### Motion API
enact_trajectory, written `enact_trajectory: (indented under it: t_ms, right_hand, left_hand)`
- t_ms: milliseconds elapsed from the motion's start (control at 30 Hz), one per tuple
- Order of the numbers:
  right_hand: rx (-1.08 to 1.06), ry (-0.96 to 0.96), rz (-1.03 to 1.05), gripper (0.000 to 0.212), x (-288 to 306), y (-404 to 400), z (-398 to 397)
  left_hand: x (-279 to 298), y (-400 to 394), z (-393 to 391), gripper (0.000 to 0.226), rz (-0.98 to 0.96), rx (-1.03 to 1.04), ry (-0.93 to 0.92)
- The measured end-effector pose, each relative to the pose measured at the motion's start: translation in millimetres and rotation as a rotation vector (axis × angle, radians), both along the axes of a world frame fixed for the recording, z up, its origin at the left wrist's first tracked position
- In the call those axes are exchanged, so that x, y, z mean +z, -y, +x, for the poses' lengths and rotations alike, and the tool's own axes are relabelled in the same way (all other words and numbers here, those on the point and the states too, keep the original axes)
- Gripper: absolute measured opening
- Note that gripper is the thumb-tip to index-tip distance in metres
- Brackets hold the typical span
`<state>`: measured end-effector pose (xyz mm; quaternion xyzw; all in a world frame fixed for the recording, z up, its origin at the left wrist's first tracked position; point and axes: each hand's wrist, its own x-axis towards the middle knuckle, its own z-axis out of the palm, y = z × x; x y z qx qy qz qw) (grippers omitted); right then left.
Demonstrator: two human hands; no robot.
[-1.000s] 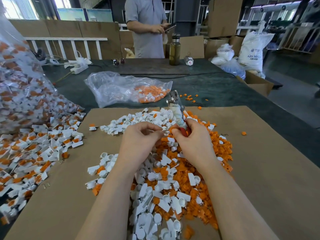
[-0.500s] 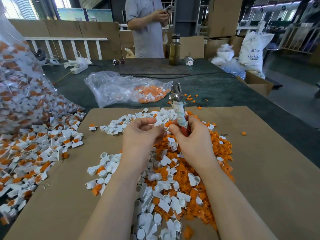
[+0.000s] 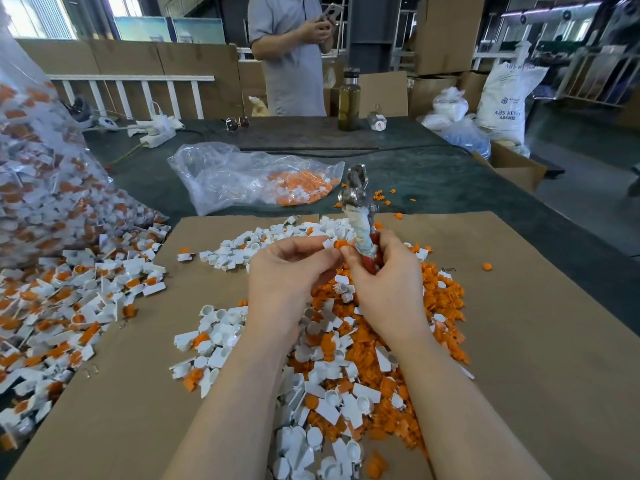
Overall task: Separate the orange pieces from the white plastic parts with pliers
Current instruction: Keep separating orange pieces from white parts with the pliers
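Orange pieces [image 3: 408, 341] and white plastic parts [image 3: 221, 344] lie heaped on the cardboard [image 3: 540, 358] under my forearms. My left hand [image 3: 287, 271] pinches one white-and-orange part [image 3: 334, 243]; my right hand [image 3: 384, 275] grips the pliers [image 3: 358, 202], nose upward. Beyond lies a clear bag [image 3: 242, 174] of parts.
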<state>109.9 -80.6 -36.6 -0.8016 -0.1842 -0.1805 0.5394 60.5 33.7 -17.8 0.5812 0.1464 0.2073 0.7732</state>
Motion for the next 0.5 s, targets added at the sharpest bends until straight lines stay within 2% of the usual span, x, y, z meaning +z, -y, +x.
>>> enact_trajectory:
  t_ms: [133, 500]
  right_hand:
    - [-0.001, 0.003, 0.013, 0.014, -0.2, -0.8, -1.5]
    - [0.007, 0.003, -0.033, 0.015, 1.5, 1.9, 0.2]
  left_hand:
    - [0.1, 0.7, -0.2, 0.015, 0.029, 0.014, 0.026]
    - [1.5, -0.9, 0.6, 0.017, 0.361, 0.063, 0.004]
